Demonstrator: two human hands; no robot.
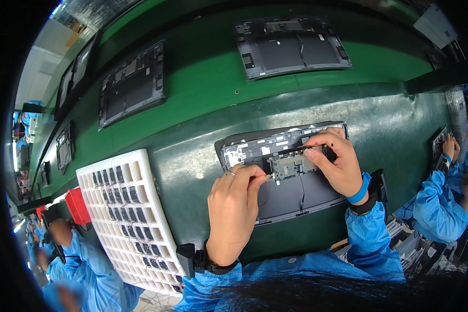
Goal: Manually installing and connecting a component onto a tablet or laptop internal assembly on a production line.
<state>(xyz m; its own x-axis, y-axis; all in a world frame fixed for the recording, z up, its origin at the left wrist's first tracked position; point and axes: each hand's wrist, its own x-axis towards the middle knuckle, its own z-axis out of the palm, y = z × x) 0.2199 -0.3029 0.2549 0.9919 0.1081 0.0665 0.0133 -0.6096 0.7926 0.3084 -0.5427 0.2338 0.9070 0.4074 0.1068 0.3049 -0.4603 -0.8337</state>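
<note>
In front of me lies a dark laptop housing (281,204), tilted slightly, with its inner side up. A green-grey circuit board (292,165) is over its upper middle part, between my hands. My left hand (232,210), wearing a ring, pinches the board's lower left corner, beside a small white piece. At the board's right end, the thumb and fingers of my right hand (342,167) are closed on its edge. A thin dark cable (302,195) runs down the housing below the board. Whether the board touches the housing I cannot tell.
A white foam tray (158,218) of small black parts with thin wires stands left. Other laptop housings (294,47) lie on the green conveyor (203,78) beyond the bench. A red bin (77,206) is past the tray. Co-workers in blue sit at both sides.
</note>
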